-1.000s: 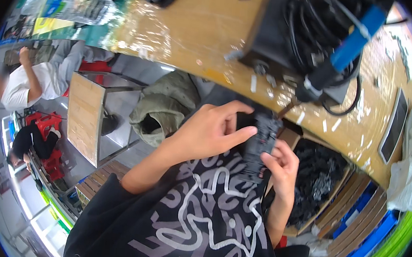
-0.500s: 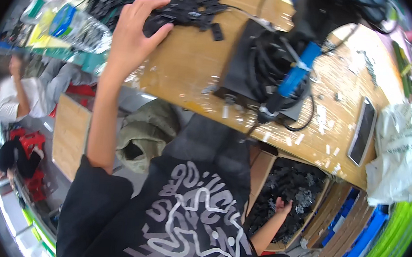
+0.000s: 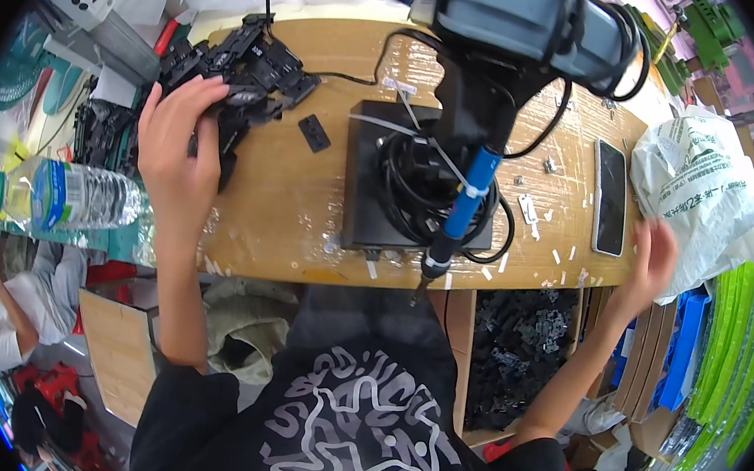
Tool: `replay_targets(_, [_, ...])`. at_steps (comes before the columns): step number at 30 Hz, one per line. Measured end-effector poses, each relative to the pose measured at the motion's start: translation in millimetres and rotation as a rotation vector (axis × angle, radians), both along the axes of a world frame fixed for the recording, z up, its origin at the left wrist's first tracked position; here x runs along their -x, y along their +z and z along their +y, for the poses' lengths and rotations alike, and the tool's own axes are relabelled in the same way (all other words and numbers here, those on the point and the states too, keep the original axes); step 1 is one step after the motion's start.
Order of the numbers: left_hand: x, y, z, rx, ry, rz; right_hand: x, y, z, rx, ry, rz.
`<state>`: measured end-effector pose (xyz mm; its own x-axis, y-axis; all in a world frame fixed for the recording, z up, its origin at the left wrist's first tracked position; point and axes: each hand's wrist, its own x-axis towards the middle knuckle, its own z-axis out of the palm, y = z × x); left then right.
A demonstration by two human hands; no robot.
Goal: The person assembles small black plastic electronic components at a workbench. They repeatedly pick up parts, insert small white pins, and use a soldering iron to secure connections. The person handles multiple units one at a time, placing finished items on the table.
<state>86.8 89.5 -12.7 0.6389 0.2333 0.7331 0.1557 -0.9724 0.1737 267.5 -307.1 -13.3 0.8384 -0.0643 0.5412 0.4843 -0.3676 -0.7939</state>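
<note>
My left hand (image 3: 185, 142) is over the near edge of a pile of black plastic parts (image 3: 261, 68) at the table's left. Its thumb stands apart from its curved fingers, and black parts lie beneath and behind them; I make out nothing held. A single flat black piece (image 3: 314, 133) lies to the right of the pile. My right hand (image 3: 653, 260) is raised at the table's right edge, between a phone (image 3: 610, 198) and a white plastic bag (image 3: 704, 188). Its fingers are loosely bent and apart, with nothing seen in them.
A blue-and-black corded hand tool (image 3: 468, 199) hangs at mid-table before a black box (image 3: 364, 176) with coiled cable. Below the edge stands a carton of small black parts (image 3: 519, 356). A water bottle (image 3: 75, 197) lies at left. Another person (image 3: 26, 303) sits far left.
My right hand has come up out of the carton of black parts to the table's right edge. My left hand stays by the pile. The view has shifted, showing more of the table's far side.
</note>
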Motion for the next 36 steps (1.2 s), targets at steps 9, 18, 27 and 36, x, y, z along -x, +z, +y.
replay_targets(9, [34.6, 0.2, -32.6, 1.239, -0.328, -0.319, -184.4, -25.6, 101.0, 0.666, 0.202, -0.059])
replay_targets(18, [80.2, -21.7, -58.3, 1.808, -0.64, -0.054, -240.7, -54.4, 129.2, 0.872, 0.036, -0.065])
replay_targets(27, [84.1, -42.3, -116.3, 2.276, -1.072, -0.065, -250.0, -51.7, 125.3, 1.179, 0.066, 0.051])
replay_targets(36, [101.4, -24.6, -157.9, 2.298, -0.894, 0.248, -32.5, 18.3, 74.2, 0.143, 0.476, 0.341])
